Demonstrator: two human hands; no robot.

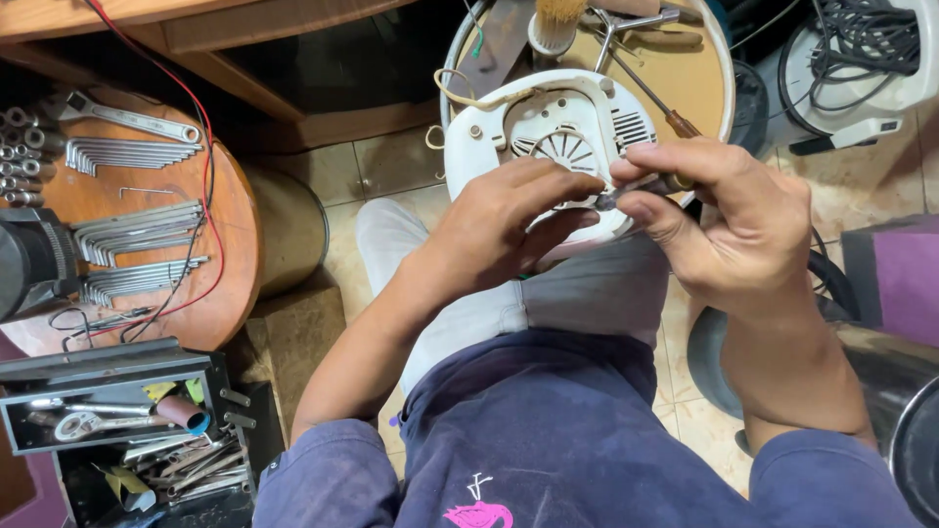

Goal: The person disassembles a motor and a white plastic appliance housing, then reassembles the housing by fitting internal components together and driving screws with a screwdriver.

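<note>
A white plastic appliance housing with a round vented grille rests on my lap, its underside facing up. My left hand lies on its near edge, fingers pinched together toward the other hand. My right hand holds a screwdriver with a brown wooden handle; its thin metal shaft runs up and away over the housing. The fingertips of both hands meet at a small dark part near the tool's handle end, too small to make out.
A round wooden tabletop at left carries rows of hex keys, a wrench and sockets, with red and black wires across it. An open tool drawer sits below. A round tray with a brush and tools stands behind the housing. Cables lie top right.
</note>
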